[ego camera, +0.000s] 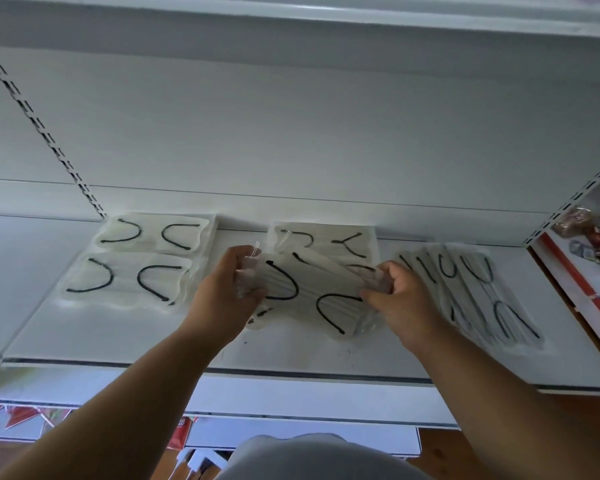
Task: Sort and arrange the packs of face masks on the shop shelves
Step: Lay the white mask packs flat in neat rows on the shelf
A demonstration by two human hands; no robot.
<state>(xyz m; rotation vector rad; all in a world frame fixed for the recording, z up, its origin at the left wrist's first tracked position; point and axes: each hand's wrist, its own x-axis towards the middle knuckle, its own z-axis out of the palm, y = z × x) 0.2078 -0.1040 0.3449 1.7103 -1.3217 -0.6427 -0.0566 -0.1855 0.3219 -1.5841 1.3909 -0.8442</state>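
Grip: both hands clamping 1 mask pack (309,296) by its short ends, tilted, over the shelf (291,355) middle.
Left hand (229,292): fingers curling round the pack's left end.
Right hand (399,296): pinching the right end.
Left stacks (136,258): 2 lying flat, one behind the other.
Back pack (326,237): lying flat behind the held one.
Right pile (475,292): packs fanning out, overlapping.
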